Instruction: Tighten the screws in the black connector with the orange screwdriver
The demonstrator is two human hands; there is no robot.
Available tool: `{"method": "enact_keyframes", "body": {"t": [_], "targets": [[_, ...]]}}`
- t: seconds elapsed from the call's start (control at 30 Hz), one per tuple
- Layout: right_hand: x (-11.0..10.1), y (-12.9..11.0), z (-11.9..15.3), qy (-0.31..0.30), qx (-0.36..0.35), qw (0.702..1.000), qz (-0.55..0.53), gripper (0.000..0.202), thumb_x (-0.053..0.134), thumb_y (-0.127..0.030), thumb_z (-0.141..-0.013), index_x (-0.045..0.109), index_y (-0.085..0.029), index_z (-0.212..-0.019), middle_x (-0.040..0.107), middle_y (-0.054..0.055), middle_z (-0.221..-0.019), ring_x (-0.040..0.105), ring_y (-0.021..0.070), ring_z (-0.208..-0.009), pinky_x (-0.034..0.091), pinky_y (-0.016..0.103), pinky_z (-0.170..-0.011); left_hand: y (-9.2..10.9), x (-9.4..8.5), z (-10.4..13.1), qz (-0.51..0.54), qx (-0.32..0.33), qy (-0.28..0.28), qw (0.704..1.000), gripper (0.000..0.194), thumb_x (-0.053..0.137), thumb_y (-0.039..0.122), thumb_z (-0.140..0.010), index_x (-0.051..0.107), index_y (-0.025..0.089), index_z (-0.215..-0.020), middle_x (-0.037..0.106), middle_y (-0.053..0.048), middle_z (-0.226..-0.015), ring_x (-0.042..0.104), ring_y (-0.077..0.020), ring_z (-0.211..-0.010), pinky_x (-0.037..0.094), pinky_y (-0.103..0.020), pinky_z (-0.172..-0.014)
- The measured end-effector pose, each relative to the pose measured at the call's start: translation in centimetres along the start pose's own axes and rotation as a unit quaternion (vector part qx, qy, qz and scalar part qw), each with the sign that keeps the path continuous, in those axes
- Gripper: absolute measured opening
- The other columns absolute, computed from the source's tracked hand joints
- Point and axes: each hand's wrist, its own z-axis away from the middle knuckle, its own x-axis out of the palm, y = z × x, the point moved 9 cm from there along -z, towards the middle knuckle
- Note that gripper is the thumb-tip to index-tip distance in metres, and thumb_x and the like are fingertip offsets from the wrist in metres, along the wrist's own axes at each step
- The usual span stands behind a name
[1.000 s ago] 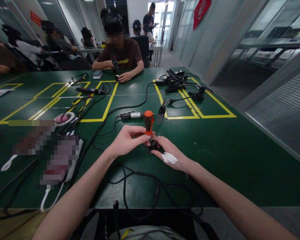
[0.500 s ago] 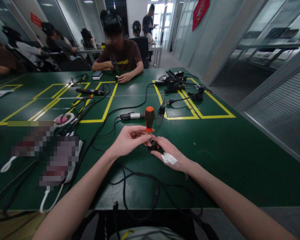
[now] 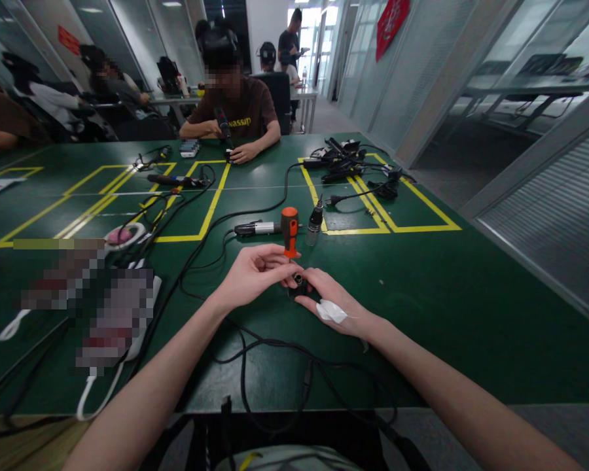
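Observation:
An orange and dark-grey screwdriver (image 3: 290,232) stands almost upright, its handle above my left hand (image 3: 252,275). The fingers of that hand are closed around the thin shaft, just under the handle. My right hand (image 3: 336,302), with white tape near the wrist, grips a small black part with a round metal fitting (image 3: 298,286) on the table. Both sets of fingertips meet at this part. The screwdriver's tip is hidden behind the fingers and the part.
Beyond my hands lie a silver-black pen-like electric tool (image 3: 258,227) and an upright bottle with a pointed tip (image 3: 315,222). Black cables (image 3: 275,343) loop on the green table (image 3: 446,314). Phones (image 3: 115,314) lie at left. A co-worker (image 3: 248,108) sits opposite.
The screwdriver handle has turned, so an orange stripe with a slot now faces me. Both hands keep nearly the same place and hold.

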Motion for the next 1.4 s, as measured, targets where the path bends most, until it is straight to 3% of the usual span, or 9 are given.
{"method": "enact_keyframes", "body": {"t": [0.13, 0.4, 0.53, 0.67, 0.83, 0.97, 1.1, 1.2, 1.4], "targets": [[0.19, 0.21, 0.05, -0.001, -0.003, 1.000, 0.008, 0.022, 0.067, -0.022, -0.095, 0.057, -0.020, -0.115, 0.063, 0.009, -0.102, 0.060, 0.0260, -0.092, 0.052, 0.042, -0.084, 0.21, 0.36, 0.04, -0.018, 0.008, -0.027, 0.999, 0.034, 0.082, 0.041, -0.081, 0.077, 0.008, -0.091, 0.079, -0.009, -0.077, 0.072, -0.0141, -0.064, 0.059, -0.025, -0.066], [-0.02, 0.04, 0.01, 0.002, 0.008, 1.000, 0.000, 0.016, 0.067, -0.022, -0.095, 0.058, -0.021, -0.109, 0.064, 0.007, -0.100, 0.059, 0.0247, -0.091, 0.051, 0.040, -0.081, -0.03, 0.15, 0.00, -0.001, -0.001, 0.003, 1.000, 0.036, 0.091, 0.036, -0.069, 0.071, 0.011, -0.085, 0.078, -0.006, -0.073, 0.071, -0.0134, -0.058, 0.059, -0.024, -0.061], [0.12, 0.10, -0.01, -0.008, 0.011, 1.000, 0.004, 0.019, 0.066, -0.023, -0.096, 0.059, -0.020, -0.113, 0.063, 0.008, -0.100, 0.059, 0.0248, -0.091, 0.051, 0.041, -0.083, 0.29, 0.16, 0.03, -0.011, 0.008, -0.019, 1.000, 0.036, 0.086, 0.039, -0.076, 0.075, 0.009, -0.093, 0.079, -0.009, -0.078, 0.072, -0.0141, -0.062, 0.059, -0.024, -0.063], [0.17, 0.13, 0.02, -0.009, 0.006, 1.000, 0.009, 0.025, 0.066, -0.023, -0.097, 0.058, -0.020, -0.120, 0.063, 0.008, -0.103, 0.059, 0.0253, -0.093, 0.051, 0.041, -0.085, 0.39, 0.17, 0.03, -0.031, 0.012, -0.030, 0.999, 0.034, 0.082, 0.041, -0.081, 0.078, 0.008, -0.088, 0.079, -0.010, -0.074, 0.072, -0.0146, -0.064, 0.059, -0.025, -0.066], [-0.10, 0.02, -0.02, 0.001, 0.010, 1.000, -0.001, 0.019, 0.067, -0.021, -0.095, 0.058, -0.020, -0.111, 0.065, 0.008, -0.102, 0.061, 0.0253, -0.093, 0.051, 0.040, -0.083, -0.03, 0.13, 0.09, -0.011, -0.003, -0.004, 1.000, 0.035, 0.090, 0.040, -0.070, 0.073, 0.010, -0.078, 0.077, -0.006, -0.068, 0.071, -0.0142, -0.058, 0.060, -0.026, -0.063], [-0.13, -0.07, -0.08, -0.005, 0.014, 1.000, -0.001, 0.019, 0.067, -0.020, -0.094, 0.057, -0.021, -0.110, 0.065, 0.008, -0.101, 0.060, 0.0251, -0.091, 0.051, 0.041, -0.082, -0.26, 0.16, 0.21, 0.010, -0.017, -0.006, 1.000, 0.039, 0.093, 0.037, -0.065, 0.073, 0.011, -0.086, 0.079, -0.008, -0.075, 0.073, -0.0155, -0.060, 0.061, -0.026, -0.062], [0.02, 0.04, -0.08, -0.008, 0.013, 1.000, 0.004, 0.020, 0.067, -0.019, -0.094, 0.057, -0.020, -0.112, 0.064, 0.009, -0.101, 0.060, 0.0256, -0.091, 0.051, 0.041, -0.083, 0.23, 0.19, 0.23, -0.010, 0.000, -0.034, 0.999, 0.035, 0.088, 0.038, -0.073, 0.078, 0.010, -0.090, 0.081, -0.012, -0.082, 0.074, -0.0166, -0.065, 0.061, -0.027, -0.066], [0.14, 0.16, -0.06, -0.007, 0.012, 1.000, 0.003, 0.021, 0.067, -0.019, -0.094, 0.057, -0.019, -0.112, 0.063, 0.009, -0.101, 0.059, 0.0261, -0.092, 0.051, 0.042, -0.084, 0.38, 0.00, 0.15, -0.029, 0.005, -0.025, 0.999, 0.030, 0.085, 0.038, -0.078, 0.078, 0.009, -0.084, 0.079, -0.010, -0.074, 0.074, -0.0163, -0.066, 0.060, -0.026, -0.067], [0.03, 0.03, -0.05, -0.006, 0.009, 1.000, 0.001, 0.019, 0.067, -0.019, -0.094, 0.056, -0.019, -0.110, 0.064, 0.009, -0.104, 0.059, 0.0258, -0.093, 0.051, 0.042, -0.084, -0.18, -0.16, 0.06, -0.008, -0.011, 0.014, 1.000, 0.036, 0.092, 0.035, -0.066, 0.072, 0.011, -0.081, 0.078, -0.007, -0.071, 0.071, -0.0149, -0.058, 0.061, -0.027, -0.062]]}}
